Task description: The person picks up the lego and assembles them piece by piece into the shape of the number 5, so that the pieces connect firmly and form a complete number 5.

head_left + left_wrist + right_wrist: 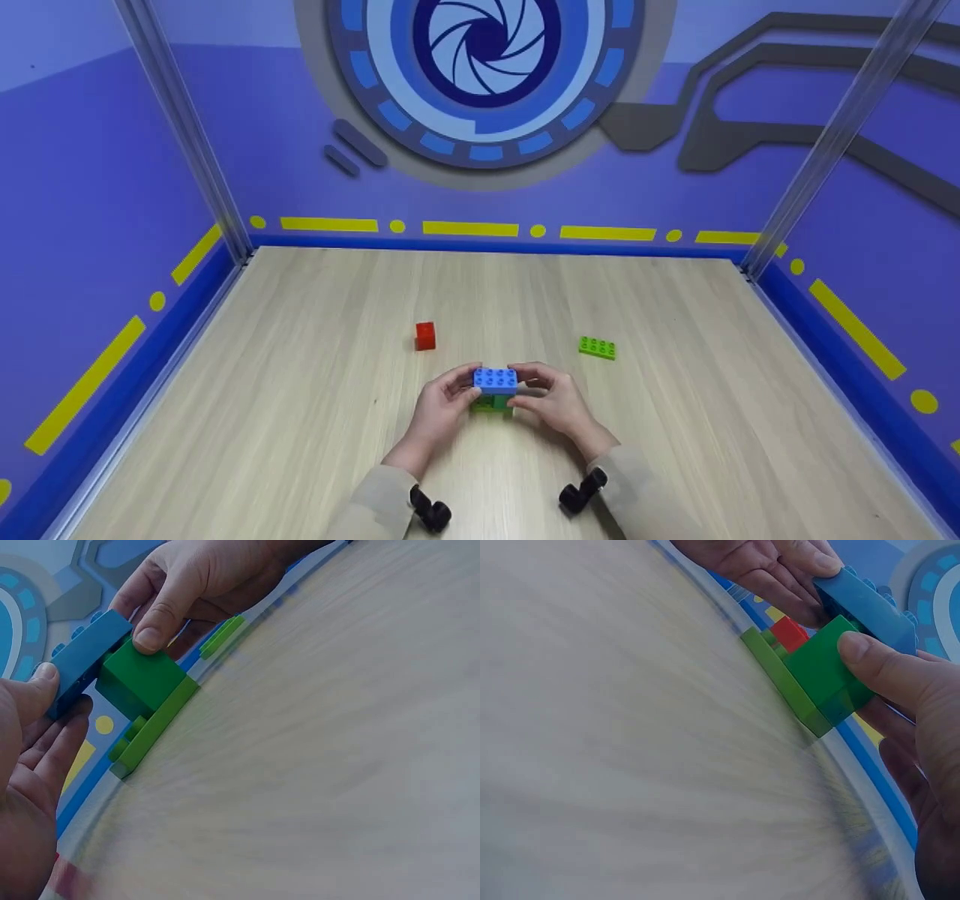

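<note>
Left hand (437,410), fingers curled, pinching end of glossy blue eight-stud plastic brick (495,380)! Right hand (561,403), fingers bent round chunky dark-green plastic block (142,679), thumb pressing smooth face. Blue brick right above green block (cannot tell if locked on), thin lime-green studded base (163,724) beneath. Farther back on wood-grain counter (315,360): boxy red plastic block (425,336), flat lime-green eight-stud plate (598,348).

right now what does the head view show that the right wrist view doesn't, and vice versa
Only head: the loose light green plate.
Only right wrist: a broad side of the dark green block, mostly hidden beneath the blue brick in the head view.
Both: left hand, right hand, blue brick, red brick.
</note>
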{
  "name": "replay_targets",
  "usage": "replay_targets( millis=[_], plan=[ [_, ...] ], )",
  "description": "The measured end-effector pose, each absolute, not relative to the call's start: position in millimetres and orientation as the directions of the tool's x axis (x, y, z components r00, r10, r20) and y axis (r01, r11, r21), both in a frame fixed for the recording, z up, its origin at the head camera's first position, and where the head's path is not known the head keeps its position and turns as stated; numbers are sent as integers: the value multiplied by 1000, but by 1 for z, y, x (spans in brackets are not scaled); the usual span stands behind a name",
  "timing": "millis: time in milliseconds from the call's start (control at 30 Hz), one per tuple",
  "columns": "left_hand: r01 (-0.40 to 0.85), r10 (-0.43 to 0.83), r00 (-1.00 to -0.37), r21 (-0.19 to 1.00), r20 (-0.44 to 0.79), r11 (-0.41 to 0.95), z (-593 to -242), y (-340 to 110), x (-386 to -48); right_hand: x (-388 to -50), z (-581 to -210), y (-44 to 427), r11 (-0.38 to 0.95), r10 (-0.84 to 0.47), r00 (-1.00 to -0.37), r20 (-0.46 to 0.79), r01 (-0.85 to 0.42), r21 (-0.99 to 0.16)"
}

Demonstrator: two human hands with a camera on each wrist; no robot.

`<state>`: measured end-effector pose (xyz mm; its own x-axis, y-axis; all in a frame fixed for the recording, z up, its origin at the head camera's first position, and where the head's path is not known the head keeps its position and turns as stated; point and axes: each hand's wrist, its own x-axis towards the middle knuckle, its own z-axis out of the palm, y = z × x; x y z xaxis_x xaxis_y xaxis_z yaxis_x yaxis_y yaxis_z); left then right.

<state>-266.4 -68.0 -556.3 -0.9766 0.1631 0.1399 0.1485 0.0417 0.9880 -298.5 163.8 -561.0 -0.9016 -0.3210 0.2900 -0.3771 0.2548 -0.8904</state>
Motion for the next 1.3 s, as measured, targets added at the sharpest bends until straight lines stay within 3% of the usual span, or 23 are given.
replay_targets(
  millis=[667, 1033, 1300],
  plan=[
    [253, 179, -957, 957, 227, 143, -554, -70, -265, -296, -558, 162, 235, -311, -889, 337, -415, -879],
    [229, 169, -964, 964, 204, 138, -556, -70, -267, -283, -532, 155, 304, -305, -899, 313, -403, -863],
    [216, 168, -967, 965, 190, 149, -557, -69, -266, -285, -534, 156, 340, -301, -917, 263, -361, -868]
  ],
)
